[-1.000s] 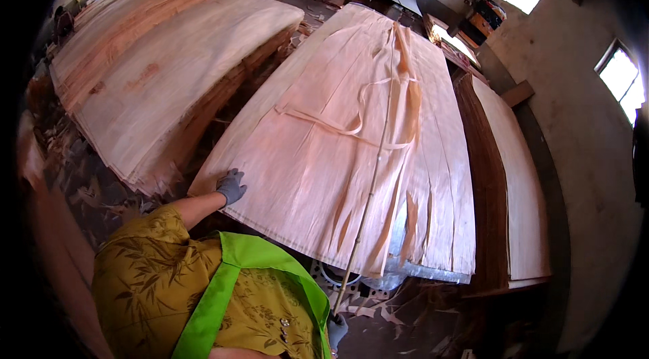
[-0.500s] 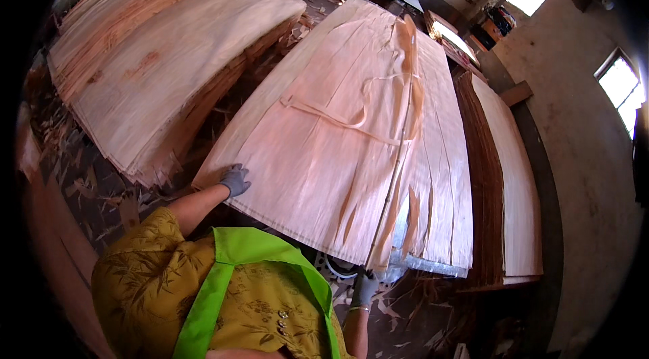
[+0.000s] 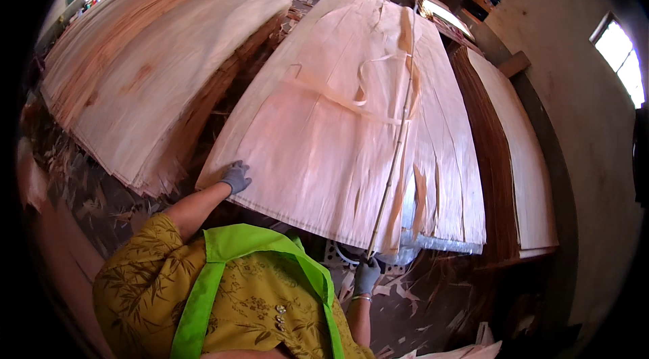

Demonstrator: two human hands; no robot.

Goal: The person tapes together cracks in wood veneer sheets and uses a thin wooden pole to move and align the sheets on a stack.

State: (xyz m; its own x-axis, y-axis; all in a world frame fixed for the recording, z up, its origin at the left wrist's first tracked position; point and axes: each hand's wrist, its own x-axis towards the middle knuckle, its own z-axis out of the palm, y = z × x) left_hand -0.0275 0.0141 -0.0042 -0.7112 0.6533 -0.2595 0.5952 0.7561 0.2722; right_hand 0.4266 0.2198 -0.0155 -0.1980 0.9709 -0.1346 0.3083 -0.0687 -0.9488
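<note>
A big pale veneer sheet with splits and loose strips lies on top of a stack in front of me. My left hand, in a grey glove, grips its near left corner, fingers on top of the sheet. Below the sheet's near edge, my gloved right hand is closed around the lower end of a thin cane stick. The stick runs up and away across the right part of the sheet. My yellow patterned sleeves and green vest fill the lower middle of the view.
More veneer stacks lie to the left, and a dark-edged stack to the right. Wood scraps litter the floor on the left and near my feet. A wall with windows runs along the right.
My right hand has come up from beside my body to the sheet's near edge and now holds the stick. My left hand stays on the corner.
</note>
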